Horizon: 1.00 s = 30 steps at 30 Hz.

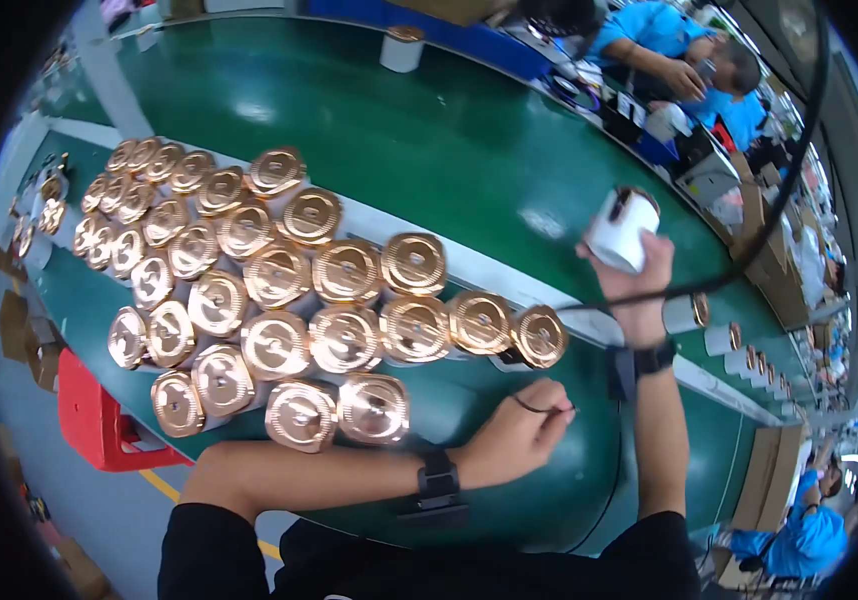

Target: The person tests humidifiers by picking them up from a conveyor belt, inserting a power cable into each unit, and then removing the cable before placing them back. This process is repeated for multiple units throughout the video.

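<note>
My right hand [657, 262] is closed around a white cylindrical housing [621, 240], held tilted above the green conveyor belt. A dark slot and a brownish upper end show on it. My left hand [517, 438] is closed in front of my body, over the near green tabletop. A thin black cord-like piece [531, 406] sticks out between its fingers. Just beyond that hand stands a white housing with a shiny copper-coloured top [539, 336], the nearest of a large group. Several more copper-topped pieces [347, 338] stand packed together to the left.
Beyond a pale rail [469, 268] runs the green belt [399, 150], with one white housing [402, 52] at its far side. Several housings [724, 338] line up at right. A black cable [789, 190] hangs across the view. A red stool [89, 410] stands left. Co-workers in blue [649, 30] sit across.
</note>
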Motion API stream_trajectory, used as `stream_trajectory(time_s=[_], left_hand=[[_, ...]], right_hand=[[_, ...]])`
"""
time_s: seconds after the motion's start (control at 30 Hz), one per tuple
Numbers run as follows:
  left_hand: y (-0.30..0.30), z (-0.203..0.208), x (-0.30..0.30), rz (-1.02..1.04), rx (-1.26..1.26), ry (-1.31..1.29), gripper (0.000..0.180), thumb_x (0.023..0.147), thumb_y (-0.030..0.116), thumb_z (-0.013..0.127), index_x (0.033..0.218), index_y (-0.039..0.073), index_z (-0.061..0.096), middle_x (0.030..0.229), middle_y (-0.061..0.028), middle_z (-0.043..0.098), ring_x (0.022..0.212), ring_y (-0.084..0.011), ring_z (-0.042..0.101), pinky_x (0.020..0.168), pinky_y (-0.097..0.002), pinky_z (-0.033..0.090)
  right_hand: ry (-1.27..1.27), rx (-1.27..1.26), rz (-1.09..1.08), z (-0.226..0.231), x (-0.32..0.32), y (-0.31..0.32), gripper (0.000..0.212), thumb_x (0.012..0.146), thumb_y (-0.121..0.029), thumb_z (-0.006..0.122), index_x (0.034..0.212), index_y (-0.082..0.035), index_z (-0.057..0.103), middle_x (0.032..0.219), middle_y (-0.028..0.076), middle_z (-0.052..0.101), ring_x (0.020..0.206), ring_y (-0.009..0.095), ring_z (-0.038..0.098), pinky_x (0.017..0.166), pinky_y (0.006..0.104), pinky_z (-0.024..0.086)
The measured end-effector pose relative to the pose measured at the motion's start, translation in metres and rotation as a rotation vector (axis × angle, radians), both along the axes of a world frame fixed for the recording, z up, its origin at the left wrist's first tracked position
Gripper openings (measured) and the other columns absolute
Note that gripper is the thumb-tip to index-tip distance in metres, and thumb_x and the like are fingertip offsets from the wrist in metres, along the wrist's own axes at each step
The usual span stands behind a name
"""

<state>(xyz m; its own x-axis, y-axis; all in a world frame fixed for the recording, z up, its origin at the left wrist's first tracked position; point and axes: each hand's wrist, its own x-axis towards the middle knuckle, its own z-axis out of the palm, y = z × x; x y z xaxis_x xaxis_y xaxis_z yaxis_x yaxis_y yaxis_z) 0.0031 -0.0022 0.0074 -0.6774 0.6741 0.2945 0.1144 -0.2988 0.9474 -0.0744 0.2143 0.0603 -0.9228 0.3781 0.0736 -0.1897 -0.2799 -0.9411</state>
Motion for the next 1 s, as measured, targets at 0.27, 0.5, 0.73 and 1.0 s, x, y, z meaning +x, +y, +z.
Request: stream_trajectory(time_s=[0.27, 0.5, 0.73, 1.0], left_hand=[[0.005, 0.008, -0.003, 0.023, 0.034, 0.103, 0.006, 0.091, -0.005, 0.061, 0.095, -0.003, 0.056, 0.093, -0.0103, 0.059, 0.072, -0.0111, 0.058, 0.06, -0.0224, 0.047], [-0.003, -0.002, 0.002, -0.015, 0.033, 0.012, 0.007, 0.094, -0.005, 0.057, 0.099, -0.003, 0.053, 0.102, -0.0126, 0.057, 0.074, -0.0117, 0.059, 0.061, -0.0232, 0.049], [-0.002, -0.001, 0.005, 0.033, 0.021, -0.057, 0.011, 0.09, -0.005, 0.062, 0.097, -0.003, 0.054, 0.093, -0.0119, 0.059, 0.074, -0.0136, 0.06, 0.063, -0.0238, 0.048], [-0.006, -0.004, 0.0, -0.012, -0.015, 0.036, 0.005, 0.095, -0.003, 0.057, 0.098, -0.004, 0.053, 0.101, -0.0122, 0.057, 0.073, -0.0105, 0.059, 0.06, -0.0232, 0.049]], right_hand=[[-0.075, -0.103, 0.039, -0.021, 0.126, -0.046, 0.078, 0.082, -0.041, 0.059, 0.147, -0.005, 0.032, 0.104, 0.019, 0.059, 0.076, 0.027, 0.063, 0.066, 0.0397, 0.053], [-0.175, 0.033, 0.126, -0.023, 0.136, -0.031, 0.084, 0.08, -0.038, 0.062, 0.149, -0.004, 0.028, 0.103, 0.017, 0.061, 0.078, 0.025, 0.066, 0.068, 0.0368, 0.055], [-0.121, 0.268, 0.133, -0.037, 0.137, -0.034, 0.086, 0.078, -0.036, 0.064, 0.149, -0.003, 0.029, 0.107, 0.014, 0.062, 0.078, 0.02, 0.066, 0.06, 0.0322, 0.055], [-0.233, 0.191, 0.149, -0.018, 0.141, -0.051, 0.072, 0.083, -0.029, 0.061, 0.145, -0.003, 0.035, 0.108, 0.011, 0.061, 0.08, 0.016, 0.063, 0.058, 0.0266, 0.053]])
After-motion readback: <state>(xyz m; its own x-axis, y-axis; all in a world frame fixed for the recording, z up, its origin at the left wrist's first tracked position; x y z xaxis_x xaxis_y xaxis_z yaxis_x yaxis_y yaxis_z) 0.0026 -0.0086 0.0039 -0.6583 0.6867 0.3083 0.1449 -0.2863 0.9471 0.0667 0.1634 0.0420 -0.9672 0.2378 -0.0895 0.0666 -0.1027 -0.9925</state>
